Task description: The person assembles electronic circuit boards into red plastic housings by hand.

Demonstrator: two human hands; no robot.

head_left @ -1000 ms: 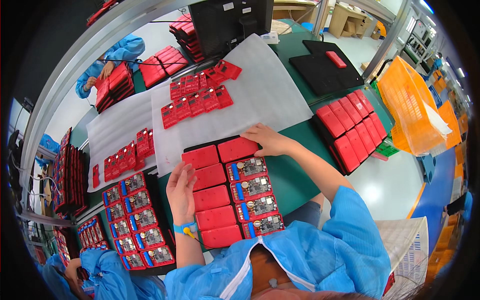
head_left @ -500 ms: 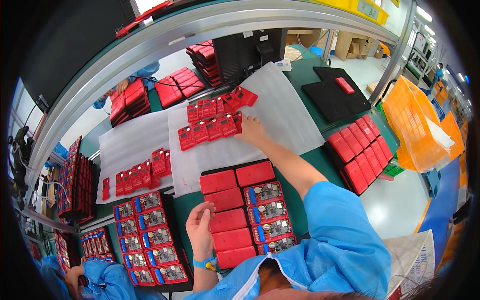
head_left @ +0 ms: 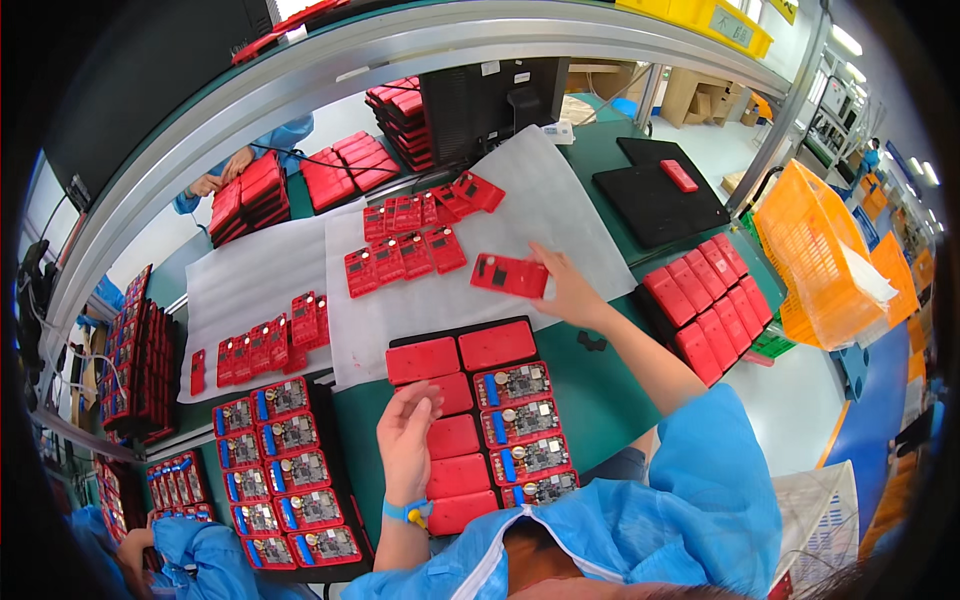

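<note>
A red cover plate (head_left: 508, 275) with dark cut-outs is pinched at its right end by my right hand (head_left: 570, 292), held over the white foam sheet (head_left: 580, 215). Several similar red plates (head_left: 388, 262) lie in two overlapping rows on the sheet, left of it. My left hand (head_left: 408, 440) hovers loosely curled, holding nothing, beside the black tray (head_left: 460, 330) in front of me. Plain red covers (head_left: 452, 438) fill the tray's left column. In its right column, below one plain cover, sit red housings with exposed circuit boards (head_left: 520, 418).
Another tray of housings with circuit boards (head_left: 305, 467) stands at left, with tall stacks (head_left: 140, 350) beyond. Stacked red covers (head_left: 715, 300) and an orange basket (head_left: 815, 250) are at right. A metal frame (head_left: 400, 75) crosses above. Another person's hands (head_left: 225, 175) handle red pieces at far left.
My right hand has lifted a red plate from the right end of the near row and drawn it right and toward me. My left hand stays beside the tray.
</note>
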